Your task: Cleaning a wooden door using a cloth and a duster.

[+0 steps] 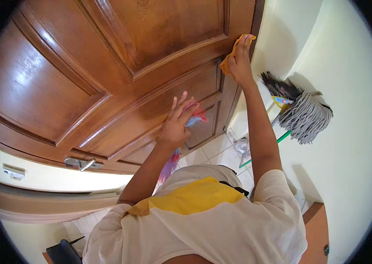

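Note:
A brown panelled wooden door (pixel 172 84) fills the upper left of the head view. My right hand (pixel 241 62) presses an orange cloth (pixel 228 62) against the door near its hinge-side edge. My left hand (pixel 176 127) is lower and further left, in front of the door, with its fingers partly spread. A fluffy red, blue and purple duster (pixel 197 119) shows beyond that hand and again below the wrist; whether the hand grips it or it hangs behind is hidden. The metal door handle (pixel 85 163) is at the lower left, apart from both hands.
A grey string mop (pixel 306 117) and a dark bristled broom (pixel 280 86) lean head-up against the white wall at right. A clear plastic item (pixel 242 145) lies on the tiled floor (pixel 217 147). A wooden piece of furniture (pixel 316 231) is at lower right, a black chair (pixel 63 252) at lower left.

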